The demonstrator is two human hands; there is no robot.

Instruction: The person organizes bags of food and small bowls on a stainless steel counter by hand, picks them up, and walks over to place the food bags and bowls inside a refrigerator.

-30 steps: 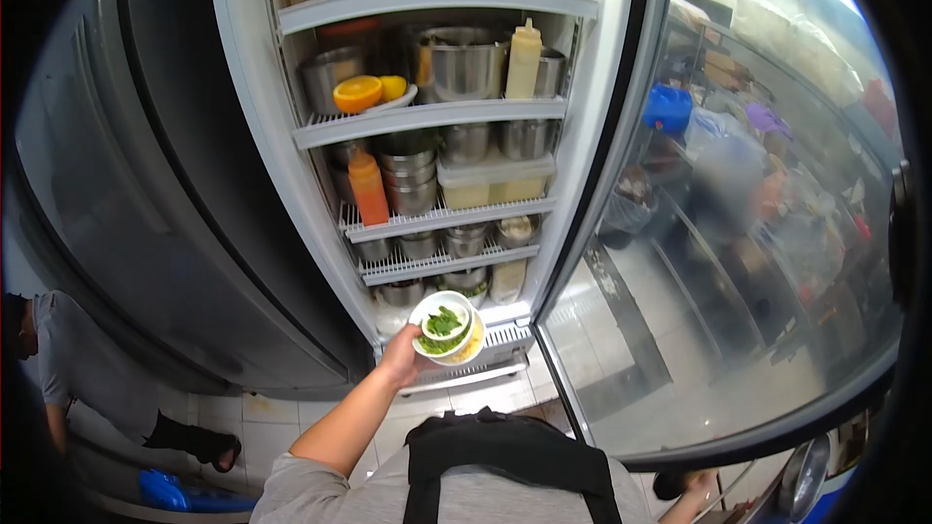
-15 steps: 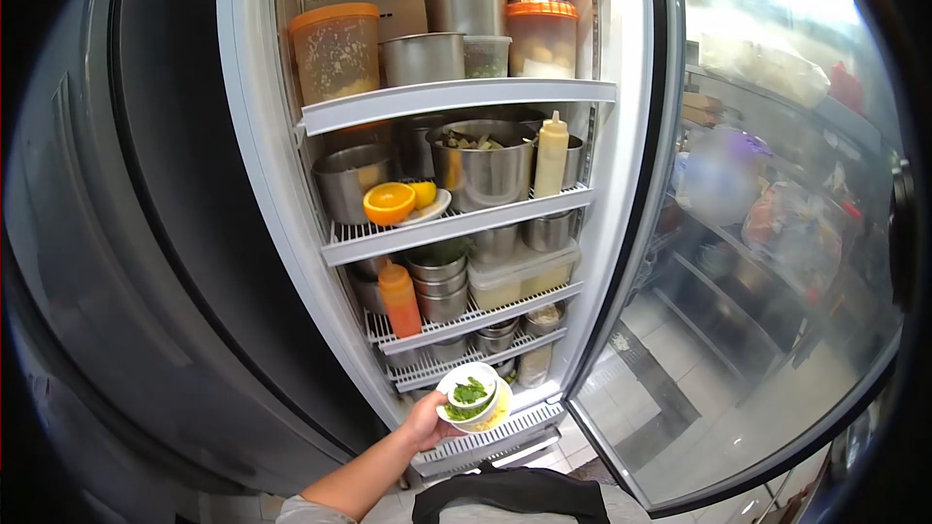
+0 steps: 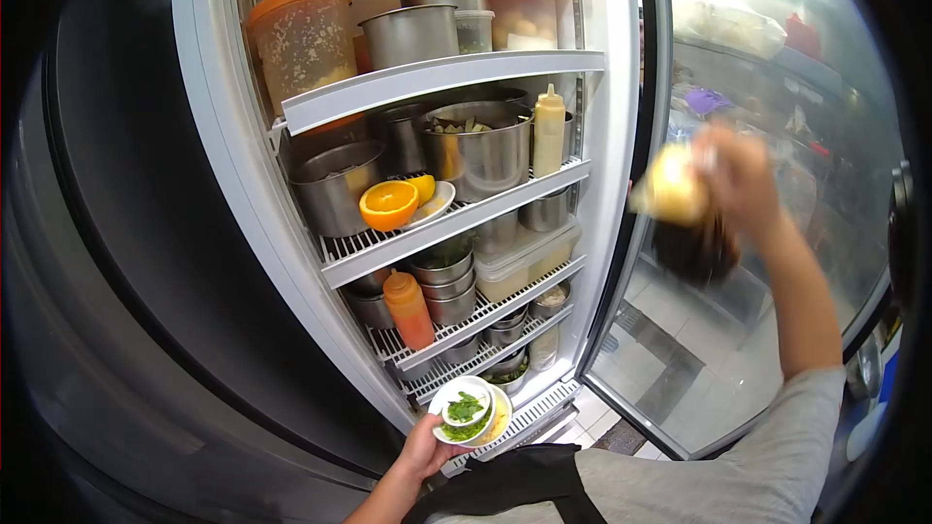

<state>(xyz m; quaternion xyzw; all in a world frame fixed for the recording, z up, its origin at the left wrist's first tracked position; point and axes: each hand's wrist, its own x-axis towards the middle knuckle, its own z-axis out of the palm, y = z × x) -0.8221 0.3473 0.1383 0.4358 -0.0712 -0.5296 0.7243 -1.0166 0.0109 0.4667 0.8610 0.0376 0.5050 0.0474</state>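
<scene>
At the bottom, my left hand (image 3: pixel 425 446) grips stacked small white bowls. Leafy greens (image 3: pixel 466 407) fill the upper bowl, chopped greens (image 3: pixel 468 430) lie in the one under it, and pale yellow bits (image 3: pixel 500 419) show at the right side. On the right, my right hand (image 3: pixel 743 180) is raised in front of the glass door (image 3: pixel 777 301), its fingers bent and smeared by motion. A blurred pale yellow thing (image 3: pixel 675 184) appears at its fingers; I cannot make out its kind. Below that is a dark brown blur (image 3: pixel 694 250), possibly a reflection.
The fridge stands open, its door swung right. Its shelves hold steel pots (image 3: pixel 478 155), lidded tubs (image 3: pixel 524 15), a halved orange (image 3: pixel 389 205) by a white dish, a pale squeeze bottle (image 3: pixel 549 131) and an orange squeeze bottle (image 3: pixel 408 311). A dark cabinet (image 3: pixel 126 262) stands left.
My right hand has come into view, raised at the right with the blurred yellow thing. The view has shifted closer to the shelves. My left hand still holds the bowls low down.
</scene>
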